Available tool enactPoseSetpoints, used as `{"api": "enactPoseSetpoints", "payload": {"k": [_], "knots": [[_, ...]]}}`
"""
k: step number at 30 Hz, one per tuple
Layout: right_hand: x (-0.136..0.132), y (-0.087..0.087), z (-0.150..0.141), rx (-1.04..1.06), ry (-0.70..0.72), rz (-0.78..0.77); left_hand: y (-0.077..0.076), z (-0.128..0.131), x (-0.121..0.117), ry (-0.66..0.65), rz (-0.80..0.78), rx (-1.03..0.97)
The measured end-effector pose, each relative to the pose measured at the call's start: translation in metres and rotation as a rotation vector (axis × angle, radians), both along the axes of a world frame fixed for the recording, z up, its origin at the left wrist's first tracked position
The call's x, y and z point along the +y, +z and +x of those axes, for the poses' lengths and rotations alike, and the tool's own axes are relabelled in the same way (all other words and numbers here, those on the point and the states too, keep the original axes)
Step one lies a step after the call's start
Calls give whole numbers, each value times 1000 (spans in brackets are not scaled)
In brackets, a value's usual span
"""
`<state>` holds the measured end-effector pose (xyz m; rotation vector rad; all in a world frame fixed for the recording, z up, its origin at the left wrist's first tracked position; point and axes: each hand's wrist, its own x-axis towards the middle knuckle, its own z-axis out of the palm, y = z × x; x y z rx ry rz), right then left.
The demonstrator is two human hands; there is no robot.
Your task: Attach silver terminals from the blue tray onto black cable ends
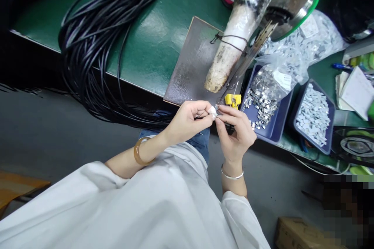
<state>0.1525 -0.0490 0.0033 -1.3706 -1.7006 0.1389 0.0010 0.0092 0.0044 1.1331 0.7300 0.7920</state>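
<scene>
My left hand (pixel 194 118) is closed, pinching a small crumpled white piece (pixel 212 113) between thumb and forefinger; it may be tape or tissue, but its kind is unclear. Close against it are the fingertips of my right hand (pixel 236 130), pressed together at the white piece's right edge. Whatever the right fingers grip is too small to name. Both hands are in front of the table edge, just below a dark flat plate (pixel 189 64). A yellow-wrapped part (pixel 233 100) of a machine stands right above my right fingers.
A white-wrapped machine arm (pixel 224 58) slants over the plate. To the right are a blue tray (pixel 274 130) of small metal clips, another tray (pixel 330 140) of pale pieces and a plastic bag (pixel 314 35). Black cables (pixel 96 39) hang over the table's left edge.
</scene>
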Motion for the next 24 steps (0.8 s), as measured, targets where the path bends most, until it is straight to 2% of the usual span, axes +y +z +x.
{"api": "enactPoseSetpoints", "payload": {"k": [3,6,9,11,16,24], "knots": [[-3,-4,-1,36,-8,7,1,-1,-1,36,-35,-19],[-5,-9,-1,156,-37,-30,4,-4,0,106,-45,-3],[-5,-11,-1,320,-81,-13,4,-6,3,98,-29,32],[-5,-11,-1,345,-80,29,3,-6,4,91,-26,36],[-2,-10,0,177,-23,61,2,-4,7,96,-13,35],[3,-8,2,-91,-34,179,4,-1,8,135,7,60]]}}
